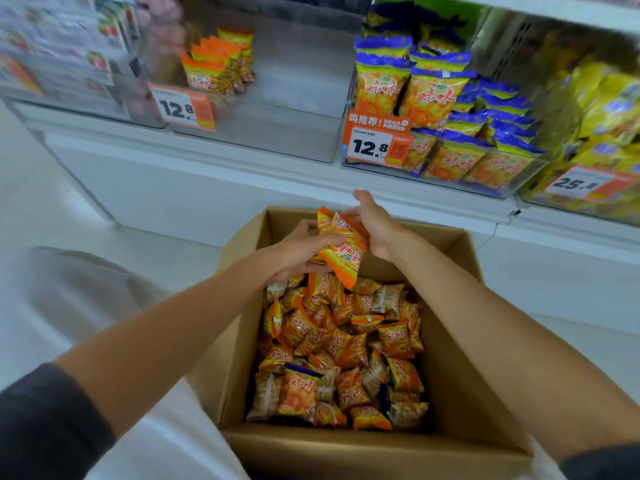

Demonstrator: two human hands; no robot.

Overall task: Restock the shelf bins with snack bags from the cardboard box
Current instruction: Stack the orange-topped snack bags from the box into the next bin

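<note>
Above the open cardboard box (pixel 450 341), both hands clutch a bunch of orange snack bags (pixel 341 247): left hand (pixel 298 252) curled underneath, right hand (pixel 375 225) gripping the top. Loose bags (pixel 339 355) fill the box; clear shelf bin (pixel 263 98) sits beyond.

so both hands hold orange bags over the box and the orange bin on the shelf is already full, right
Not quite. The head view shows the orange bin nearly empty, with only a few bags at its back left. The rest holds: the left hand and right hand hold orange bags over the box.
</note>
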